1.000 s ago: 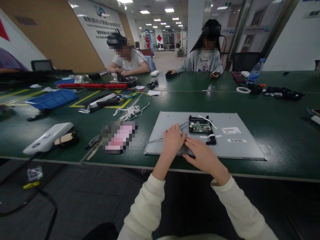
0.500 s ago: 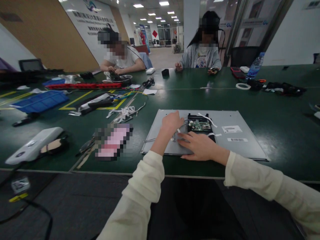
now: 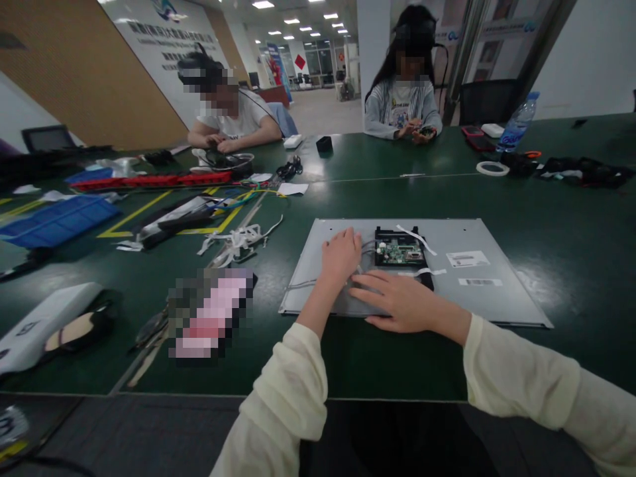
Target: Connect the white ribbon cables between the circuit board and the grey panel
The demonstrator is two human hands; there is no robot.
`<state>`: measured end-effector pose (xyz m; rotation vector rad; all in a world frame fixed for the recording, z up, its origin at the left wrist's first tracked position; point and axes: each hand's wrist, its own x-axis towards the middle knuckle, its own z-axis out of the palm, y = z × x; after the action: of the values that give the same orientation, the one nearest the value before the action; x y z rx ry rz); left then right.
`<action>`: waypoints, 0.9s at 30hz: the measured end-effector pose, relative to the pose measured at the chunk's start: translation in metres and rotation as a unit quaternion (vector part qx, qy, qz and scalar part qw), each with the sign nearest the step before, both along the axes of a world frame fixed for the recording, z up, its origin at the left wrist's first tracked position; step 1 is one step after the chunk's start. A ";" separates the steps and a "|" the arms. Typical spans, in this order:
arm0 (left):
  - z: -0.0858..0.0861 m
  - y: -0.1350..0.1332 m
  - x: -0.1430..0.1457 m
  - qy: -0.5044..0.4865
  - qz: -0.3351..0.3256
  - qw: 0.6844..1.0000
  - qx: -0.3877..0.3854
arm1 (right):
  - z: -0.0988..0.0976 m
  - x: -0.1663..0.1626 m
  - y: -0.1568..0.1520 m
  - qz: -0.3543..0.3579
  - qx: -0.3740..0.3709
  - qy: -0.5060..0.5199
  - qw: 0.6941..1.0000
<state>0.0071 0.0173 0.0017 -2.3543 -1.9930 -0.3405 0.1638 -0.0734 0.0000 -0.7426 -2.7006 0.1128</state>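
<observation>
A flat grey display panel lies face down on the green table in front of me. Set into its back is a green circuit board in a black frame, with thin grey cables running left from it. My left hand is over those cables, its fingers bent close together; the thumb and whatever it pinches are hidden. Beside it, lower and to the right, my right hand rests low on the panel with fingers spread. A small white bit shows between the hands. White tape strips lie across the frame.
Left of the panel are a pixelated phone, a tangle of white strips, a white device and a blue tray. A tape roll and water bottle stand far right. Two people sit opposite.
My left hand's fingers have shifted from a pinch at a white bit to lying over the cables. My right hand stays beside it. The person opposite has brought both hands together. The view has shifted.
</observation>
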 end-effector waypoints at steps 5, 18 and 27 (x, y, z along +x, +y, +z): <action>0.001 -0.001 -0.005 0.002 -0.005 1.000 -0.017 | -0.001 0.002 -0.004 -0.010 -0.041 0.029 0.999; 0.003 -0.002 -0.001 0.006 0.006 1.000 -0.028 | 0.002 0.075 0.044 -0.282 0.012 0.232 0.931; 0.008 -0.009 0.001 0.007 0.030 0.999 -0.038 | -0.031 0.115 0.074 -0.395 -0.088 0.296 0.865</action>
<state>0.0077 0.0082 0.0100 -2.3259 -2.1018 -0.2495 0.2789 0.0008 -0.0307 -1.5143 -1.6674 0.3228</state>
